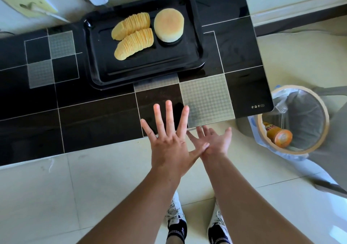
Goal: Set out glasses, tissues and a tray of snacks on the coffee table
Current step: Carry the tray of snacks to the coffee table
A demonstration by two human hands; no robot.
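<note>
While both hands hover at lower centre, left hand (167, 140) and right hand (214, 142) spread flat, fingers straight, holding nothing, the black tray (105, 71) sits upper centre on the coffee table (93, 116), carrying two rows of crisps (132, 34) and a round cake (168, 24). Bin (317, 140), right edge: orange bottle (278, 135), label unreadable. Table logo illegible.
</note>
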